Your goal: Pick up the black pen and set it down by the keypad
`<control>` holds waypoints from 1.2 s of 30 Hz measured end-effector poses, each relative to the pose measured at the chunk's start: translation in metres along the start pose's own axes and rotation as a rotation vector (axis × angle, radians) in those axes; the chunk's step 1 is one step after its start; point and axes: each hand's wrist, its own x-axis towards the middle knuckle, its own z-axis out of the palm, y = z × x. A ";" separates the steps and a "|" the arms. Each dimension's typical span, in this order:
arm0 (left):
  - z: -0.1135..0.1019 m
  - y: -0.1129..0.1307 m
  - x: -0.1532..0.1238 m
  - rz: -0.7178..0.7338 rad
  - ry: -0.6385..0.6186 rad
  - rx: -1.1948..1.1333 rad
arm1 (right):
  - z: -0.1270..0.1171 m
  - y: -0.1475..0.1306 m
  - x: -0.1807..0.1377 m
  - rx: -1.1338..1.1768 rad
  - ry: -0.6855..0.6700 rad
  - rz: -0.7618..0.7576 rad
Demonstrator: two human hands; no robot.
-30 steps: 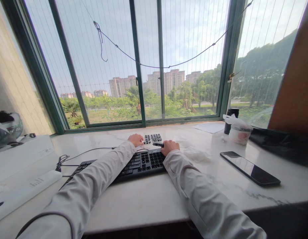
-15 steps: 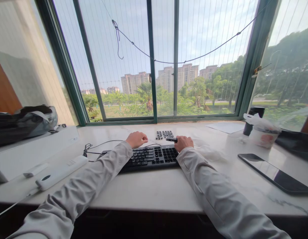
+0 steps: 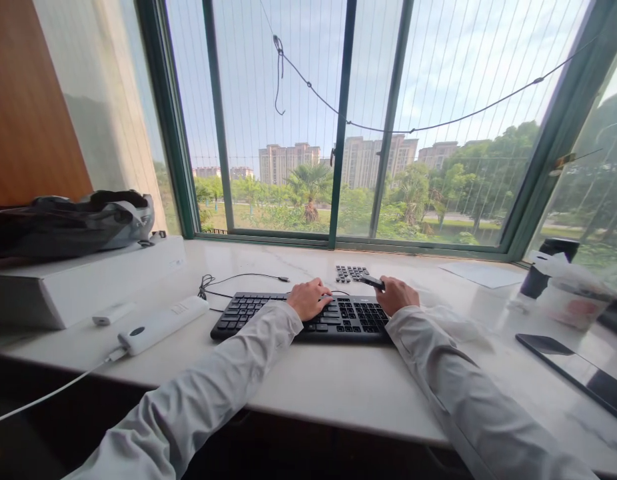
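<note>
Marble counter [image 3: 338,387] under a wide green-framed window [image 3: 338,133].

Black keyboard [image 3: 258,312] lies flat at mid-counter, its long side toward the person. Left hand [image 3: 311,298] rests on the keys near the keyboard's middle, knuckles up and fingers curled down onto them; cannot tell whether it pinches anything. Right hand [image 3: 399,295] sits at the keyboard's right end, fingers clenched around a short dark tool [image 3: 372,282], whose tip points left over the upper right keys.

Just beyond the keyboard, a cluster of dark keys [image 3: 352,273] lies in a grid on the counter, near the tool tip but apart from it.

Around:
- Black cable [image 3: 238,276] loops from the keyboard's far left corner.
- White power strip [image 3: 161,325] lies left of the keyboard, a small white adapter [image 3: 112,312] beside it.
- White box [image 3: 88,283] at far left, with a grey-black bag [image 3: 78,223] on top.
- Crumpled clear plastic [image 3: 458,321] just right of the right sleeve.
- Further right: paper sheet [image 3: 481,274], black cup [image 3: 548,267], a white bag-wrapped container [image 3: 573,297], and a phone [image 3: 578,375] lying face up.

Both sleeves cover the keyboard's near edge in part.
</note>
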 end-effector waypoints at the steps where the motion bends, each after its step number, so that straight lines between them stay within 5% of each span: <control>1: 0.001 0.001 0.000 0.015 -0.010 -0.010 | -0.002 -0.001 -0.001 0.008 -0.007 0.020; 9: 0.009 0.004 0.001 0.014 -0.012 -0.042 | -0.004 -0.010 -0.005 0.226 0.129 0.030; 14: 0.009 0.005 0.001 -0.008 -0.025 -0.085 | -0.003 -0.039 0.005 0.875 0.196 0.102; 18: 0.006 0.005 0.002 -0.049 -0.045 -0.139 | 0.006 -0.076 0.025 1.557 0.079 0.190; 22: 0.006 0.004 0.004 -0.101 -0.058 -0.185 | 0.026 -0.100 0.038 1.910 -0.043 0.365; 28: 0.010 0.000 0.010 -0.157 -0.093 -0.241 | 0.044 -0.103 0.037 2.079 -0.096 0.471; 36: 0.010 -0.002 0.011 -0.176 -0.122 -0.244 | 0.044 -0.111 0.036 2.033 -0.192 0.485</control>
